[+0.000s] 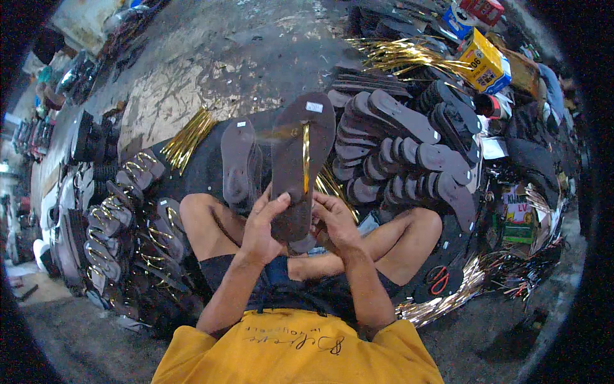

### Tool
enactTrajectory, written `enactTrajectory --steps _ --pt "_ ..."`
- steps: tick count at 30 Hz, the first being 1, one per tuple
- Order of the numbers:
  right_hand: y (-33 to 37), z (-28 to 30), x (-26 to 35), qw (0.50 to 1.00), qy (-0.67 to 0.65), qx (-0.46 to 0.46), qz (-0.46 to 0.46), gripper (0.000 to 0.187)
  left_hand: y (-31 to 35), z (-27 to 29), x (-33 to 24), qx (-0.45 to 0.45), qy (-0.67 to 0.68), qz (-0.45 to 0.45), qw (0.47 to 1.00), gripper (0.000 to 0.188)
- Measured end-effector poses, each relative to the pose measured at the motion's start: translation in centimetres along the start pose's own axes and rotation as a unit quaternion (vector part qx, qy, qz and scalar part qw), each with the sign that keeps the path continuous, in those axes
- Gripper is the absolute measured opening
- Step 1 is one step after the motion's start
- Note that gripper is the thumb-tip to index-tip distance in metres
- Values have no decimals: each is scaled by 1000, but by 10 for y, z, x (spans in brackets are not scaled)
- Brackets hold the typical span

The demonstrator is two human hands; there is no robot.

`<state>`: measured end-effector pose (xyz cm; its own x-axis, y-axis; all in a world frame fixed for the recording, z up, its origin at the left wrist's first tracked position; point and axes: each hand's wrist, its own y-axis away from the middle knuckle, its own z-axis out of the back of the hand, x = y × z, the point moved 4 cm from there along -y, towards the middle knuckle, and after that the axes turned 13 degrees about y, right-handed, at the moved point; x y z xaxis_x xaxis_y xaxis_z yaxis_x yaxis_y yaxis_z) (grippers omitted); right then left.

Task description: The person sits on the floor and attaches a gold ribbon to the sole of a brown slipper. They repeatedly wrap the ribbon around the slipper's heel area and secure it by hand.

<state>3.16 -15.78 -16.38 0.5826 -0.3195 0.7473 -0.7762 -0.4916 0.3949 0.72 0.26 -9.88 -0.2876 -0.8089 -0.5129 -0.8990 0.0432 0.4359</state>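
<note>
1. Nearest me: yellow shirt [294, 349], then the bent bare legs [409, 246].
2. Left hand [261, 229]: clamped on the dark sole [286, 153], thumb on its upper face.
3. Right hand [336, 221]: fingers bunched at the sole's right edge, near end; I can't tell what they pinch.
4. Dark sole: held up mid-view in front of the legs, gold strap [306, 157] running lengthwise, white label [313, 107] at far end.
5. Right of the legs: red-handled scissors [439, 280].
6. Left: rows of grey soles with gold straps [105, 233].
7. Just left of the held sole: a loose grey sole [237, 153]; beyond, a gold strip bundle [190, 139].
8. Right: overlapping stacked soles [396, 153].
9. Far right: more gold strips [409, 56], yellow box [483, 61].
</note>
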Motion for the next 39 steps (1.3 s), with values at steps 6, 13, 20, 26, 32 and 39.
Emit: enactTrajectory --steps 6,13,20,26,32,39 --pt "18 -16 84 783 434 -277 350 27 3 -2 -26 59 -50 22 997 55" --pt "50 -26 145 845 381 -139 349 19 -11 41 -114 -65 -396 -180 898 66" --pt "9 -42 100 953 152 -189 183 17 17 -59 -74 -173 -303 -293 890 38" --pt "13 -65 108 771 440 -256 384 14 17 -54 -64 -113 -379 -303 867 33" --pt "19 -71 109 755 481 -245 373 8 19 -47 -60 -79 -420 -333 841 31" --pt "26 -81 120 697 543 -247 397 11 15 -40 -55 5 -449 -406 796 30"
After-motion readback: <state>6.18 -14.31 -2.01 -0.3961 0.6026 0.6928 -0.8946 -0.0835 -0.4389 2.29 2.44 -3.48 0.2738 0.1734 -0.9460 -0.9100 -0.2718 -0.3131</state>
